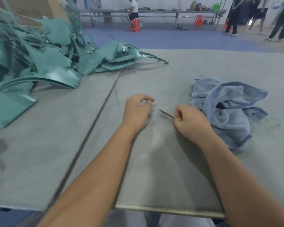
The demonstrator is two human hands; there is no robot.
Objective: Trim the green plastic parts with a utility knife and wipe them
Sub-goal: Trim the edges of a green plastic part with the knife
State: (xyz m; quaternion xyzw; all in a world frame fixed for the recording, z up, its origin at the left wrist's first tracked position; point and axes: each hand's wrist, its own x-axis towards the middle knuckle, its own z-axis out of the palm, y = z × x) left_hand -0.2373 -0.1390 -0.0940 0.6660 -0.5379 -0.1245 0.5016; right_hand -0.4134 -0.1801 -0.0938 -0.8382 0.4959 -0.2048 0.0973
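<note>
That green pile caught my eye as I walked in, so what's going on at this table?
A person sits at a grey table trimming plastic parts. The right hand grips a utility knife, blade out and pointing left. The left hand hovers beside it, fingers loosely curled, holding nothing visible. No part is in hand right now: the green parts lie heaped at the far left, and a crumpled blue cloth waits to the right.

On the table [154, 161], the cloth [226, 110] lay just right of the knife [168, 114]; the heap of plastic parts [39, 54] lay far left, behind it.
</note>
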